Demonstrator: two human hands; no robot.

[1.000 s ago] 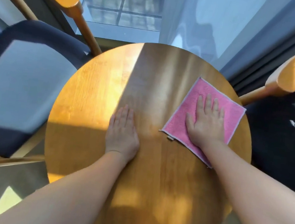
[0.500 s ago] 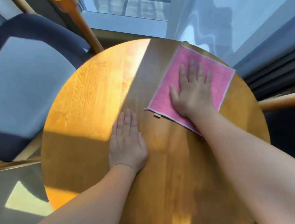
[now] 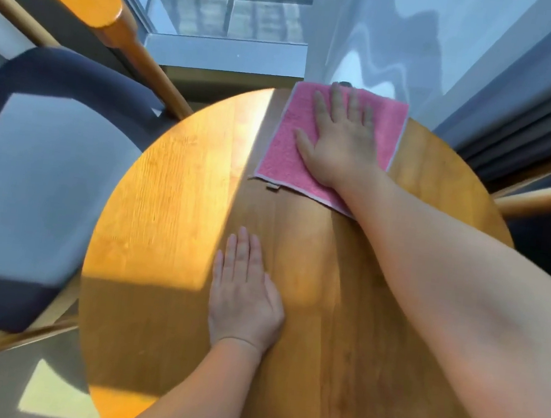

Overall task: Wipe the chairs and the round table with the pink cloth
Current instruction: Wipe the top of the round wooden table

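Right hand (image 3: 342,140), fingers spread, is pressing the pink cloth (image 3: 286,148) flat at the round table (image 3: 168,231) top edge; left hand (image 3: 245,294) is lying open-palmed at centre.

Cloth (image 3: 286,148) middle and near corner hidden under right hand (image 3: 342,140) and forearm. Right chair (image 3: 549,202) cut off by frame edge. Left chair (image 3: 26,187) seat blurred.

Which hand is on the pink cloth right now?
The right hand, pressed flat on the pink cloth at the round table's far edge. The left hand lies flat on bare wood, nearer the person.
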